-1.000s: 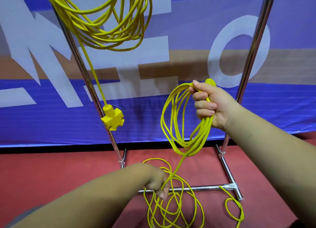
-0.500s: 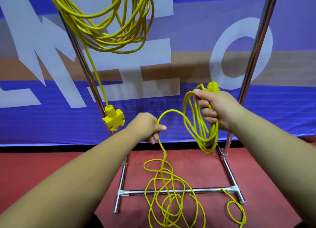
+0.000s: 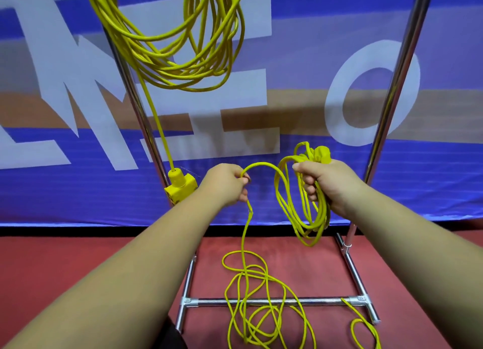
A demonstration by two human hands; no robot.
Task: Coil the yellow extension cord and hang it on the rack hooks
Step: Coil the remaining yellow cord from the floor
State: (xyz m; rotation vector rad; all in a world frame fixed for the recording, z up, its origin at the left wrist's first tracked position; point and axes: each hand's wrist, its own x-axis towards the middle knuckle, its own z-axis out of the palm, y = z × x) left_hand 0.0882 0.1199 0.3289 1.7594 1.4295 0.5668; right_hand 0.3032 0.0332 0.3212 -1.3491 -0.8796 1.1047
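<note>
blue banner [image 3: 78, 197] behind chrome rack [image 3: 396, 87], red floor [image 3: 78, 270] below. right hand [image 3: 332, 186] fingers [image 3: 311, 190] curled round coiled yellow extension cord [image 3: 261, 163] by rack's right post; left hand [image 3: 224, 186] fingers [image 3: 244, 182] pinching its strand just beside; loose loops on floor over rack's base bar.

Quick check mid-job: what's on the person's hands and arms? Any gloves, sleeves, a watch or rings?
Nothing worn that shows. The left hand and right hand have no gloves, and no rings show on the visible fingers. The left forearm and right forearm are bare to the frame edges: no sleeve, watch or band in view.
</note>
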